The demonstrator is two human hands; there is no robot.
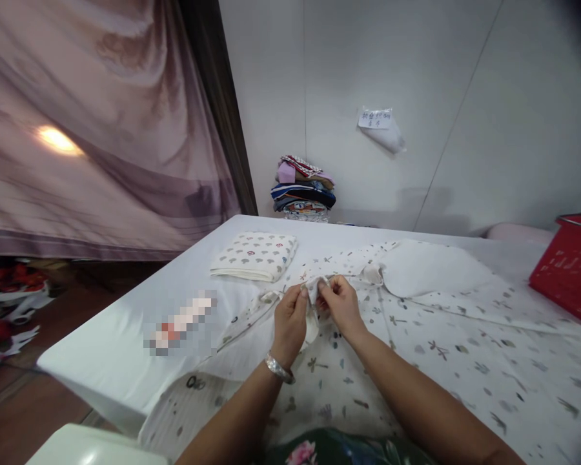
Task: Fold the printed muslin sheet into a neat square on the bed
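Observation:
A large white cloth printed with small plants and animals is spread over the table and hangs over its near edge. My left hand pinches a gathered bit of its edge between thumb and fingers. Close beside it, my right hand is closed on the same edge, its fingertips nearly meeting the left ones. Part of the cloth is turned over behind my hands, showing a plain white side. A folded white cloth with small grey and red motifs lies beyond my left hand.
A pixelated long object lies on the white table at left. At the right edge stands a red basket. Folded fabrics are stacked by the wall. A pink curtain hangs at left, and a pale stool-like surface sits near front left.

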